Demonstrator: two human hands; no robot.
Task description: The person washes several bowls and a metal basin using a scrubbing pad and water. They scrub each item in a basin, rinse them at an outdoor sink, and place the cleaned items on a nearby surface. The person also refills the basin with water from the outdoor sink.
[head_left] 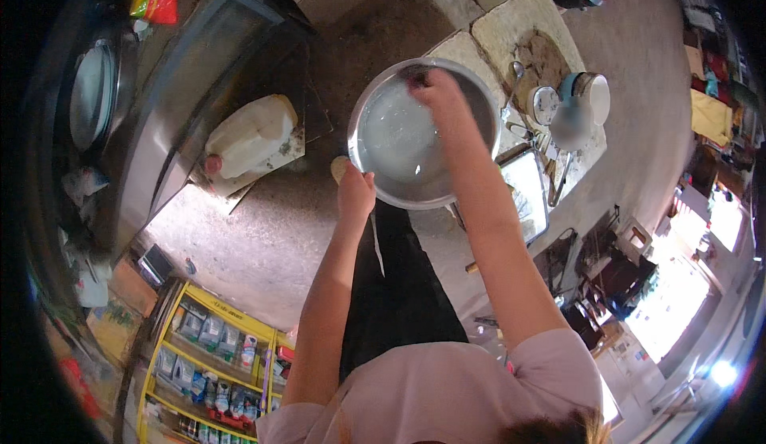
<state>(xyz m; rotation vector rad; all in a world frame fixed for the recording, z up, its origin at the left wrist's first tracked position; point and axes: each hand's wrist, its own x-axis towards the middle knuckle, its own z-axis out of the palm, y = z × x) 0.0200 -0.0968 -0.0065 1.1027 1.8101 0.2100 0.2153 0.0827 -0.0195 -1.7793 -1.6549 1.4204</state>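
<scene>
Head camera: a wide metal basin (357, 137) of cloudy water sits in the middle, in front of the person, just above the dark trousers (403, 292). The right hand (435, 91) reaches inside it near the far rim, its fingers bunched around a small dark wad (416, 82), mostly hidden by the hand. The left hand (356, 193) is at the near left rim, fingers curled in narrowly, beside a tan oval piece (340, 168); whether it clamps the rim, that piece or both, I cannot tell.

The right forearm (487, 197) is what stands in the way, crossing the basin's right side and hiding part of its rim. Close behind the basin and to its right is a pale slab (523, 21), its near edge partly covered by the basin. It bears a spoon (517, 69), a white cup (595, 97), and a vessel (570, 127) too blurred to make out. A rectangular tray (528, 193) lies just right of the forearm.

To the left, well apart from the basin, a whitish jug (251, 134) with a reddish cap (213, 164) lies on its side. Lower left stands a yellow-framed shelf (185, 288) filled with packaged goods (211, 332).
</scene>
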